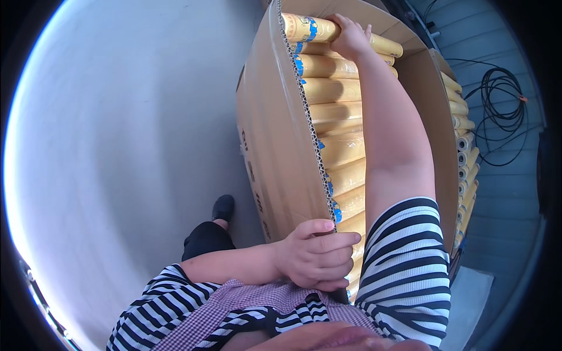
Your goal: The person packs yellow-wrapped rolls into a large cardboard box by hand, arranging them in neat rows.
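Observation:
A tall cardboard box [275,134] stands in front of me, packed with several yellow wrapped rolls [333,90] lying crosswise in it, with blue print near their left ends. At the box's far end my right hand [350,40] reaches in, its fingers closed around the top yellow roll [383,45]. That roll lies above the others, close to the far wall. My left hand [319,254] is at the near left corner, its fingers curled over the box's cut edge. My right forearm covers part of the rolls' right ends.
Right of the box, more yellow rolls [462,158] are stacked with their ends showing. A coiled black cable [503,99] lies against the bluish ribbed surface at the right. Pale grey floor [134,146] stretches along the left, and a dark shoe [223,208] stands beside the box.

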Tool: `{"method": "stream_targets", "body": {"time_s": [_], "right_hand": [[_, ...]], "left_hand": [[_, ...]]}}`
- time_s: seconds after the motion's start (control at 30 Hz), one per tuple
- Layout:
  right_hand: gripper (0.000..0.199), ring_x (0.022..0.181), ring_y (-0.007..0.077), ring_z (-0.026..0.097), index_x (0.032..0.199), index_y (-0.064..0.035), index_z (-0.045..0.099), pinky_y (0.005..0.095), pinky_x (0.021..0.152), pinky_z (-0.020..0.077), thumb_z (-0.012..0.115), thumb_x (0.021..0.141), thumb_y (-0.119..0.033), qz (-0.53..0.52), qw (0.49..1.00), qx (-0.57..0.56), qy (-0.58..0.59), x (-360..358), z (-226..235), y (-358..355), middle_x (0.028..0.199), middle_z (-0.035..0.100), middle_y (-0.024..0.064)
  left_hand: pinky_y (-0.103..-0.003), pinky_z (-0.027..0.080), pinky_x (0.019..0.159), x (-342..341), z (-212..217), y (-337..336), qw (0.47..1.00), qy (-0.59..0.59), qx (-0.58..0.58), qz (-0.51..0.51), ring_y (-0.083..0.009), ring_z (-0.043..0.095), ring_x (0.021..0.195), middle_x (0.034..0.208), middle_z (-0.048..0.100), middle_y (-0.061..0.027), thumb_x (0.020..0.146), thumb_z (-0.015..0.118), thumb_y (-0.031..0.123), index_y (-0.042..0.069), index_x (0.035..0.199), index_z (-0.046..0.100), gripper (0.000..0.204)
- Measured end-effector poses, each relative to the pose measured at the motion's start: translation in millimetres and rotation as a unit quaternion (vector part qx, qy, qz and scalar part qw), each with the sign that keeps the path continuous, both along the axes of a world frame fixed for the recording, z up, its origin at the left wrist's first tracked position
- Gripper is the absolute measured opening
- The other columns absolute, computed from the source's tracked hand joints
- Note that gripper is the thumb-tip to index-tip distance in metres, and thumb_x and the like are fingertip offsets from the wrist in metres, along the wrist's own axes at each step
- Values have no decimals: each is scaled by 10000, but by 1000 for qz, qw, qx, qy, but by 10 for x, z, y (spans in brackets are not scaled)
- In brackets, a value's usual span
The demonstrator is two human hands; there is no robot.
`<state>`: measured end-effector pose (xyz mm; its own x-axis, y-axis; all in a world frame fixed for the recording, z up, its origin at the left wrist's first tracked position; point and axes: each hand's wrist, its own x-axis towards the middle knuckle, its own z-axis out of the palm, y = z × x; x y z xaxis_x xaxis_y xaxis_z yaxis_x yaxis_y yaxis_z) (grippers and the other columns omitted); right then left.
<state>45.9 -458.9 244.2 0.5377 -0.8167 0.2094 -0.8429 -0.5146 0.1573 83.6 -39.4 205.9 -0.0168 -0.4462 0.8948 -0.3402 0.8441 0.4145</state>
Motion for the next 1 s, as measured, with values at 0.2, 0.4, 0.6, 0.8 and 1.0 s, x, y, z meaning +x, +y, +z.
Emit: {"method": "stream_targets", "body": {"time_s": [0.2, 0.4, 0.6, 0.8, 1.0], "right_hand": [[539, 1358, 329, 525, 1397, -259, 533, 685, 1121, 365, 631, 889, -108, -75, 996, -10, 50, 206, 185, 23, 1399, 592, 49], [464, 1382, 381, 483, 1380, -210, 559, 743, 1107, 347, 636, 925, -160, -91, 996, -3, -5, 241, -52, -25, 1444, 523, 117], [567, 1368, 360, 482, 1377, -272, 565, 735, 1133, 308, 693, 838, -147, -32, 998, -4, -58, 247, -209, 68, 1388, 530, 96], [637, 1382, 376, 466, 1373, -220, 565, 707, 1158, 295, 737, 764, -144, -19, 996, 4, -89, 317, -98, 208, 1407, 524, 146], [420, 1304, 392, 500, 1245, -202, 642, 724, 1137, 252, 612, 851, -60, 8, 982, -22, -189, 485, -217, 283, 1302, 585, 138]], "left_hand": [[-478, 270, 1156, -3, 6, 2, 1000, 19, 11, 7, -189, 639, 1202, 975, 620, -7, 866, 662, 364, 132, 877, 668, 233], [-484, 280, 1165, -26, 25, 7, 1000, 19, 16, -5, -205, 646, 1193, 941, 608, -14, 849, 670, 349, 132, 837, 658, 218], [-477, 282, 1158, -124, 4, -8, 999, 37, 14, -5, -198, 653, 1199, 971, 613, -11, 843, 670, 343, 127, 841, 665, 215], [-477, 268, 1156, -137, 10, -14, 1000, 26, 15, 3, -193, 655, 1199, 974, 636, -13, 853, 650, 370, 138, 846, 673, 232], [-497, 235, 1159, -180, 9, -12, 1000, 24, 10, 6, -209, 644, 1217, 976, 661, -4, 851, 643, 391, 162, 840, 676, 232]]}}
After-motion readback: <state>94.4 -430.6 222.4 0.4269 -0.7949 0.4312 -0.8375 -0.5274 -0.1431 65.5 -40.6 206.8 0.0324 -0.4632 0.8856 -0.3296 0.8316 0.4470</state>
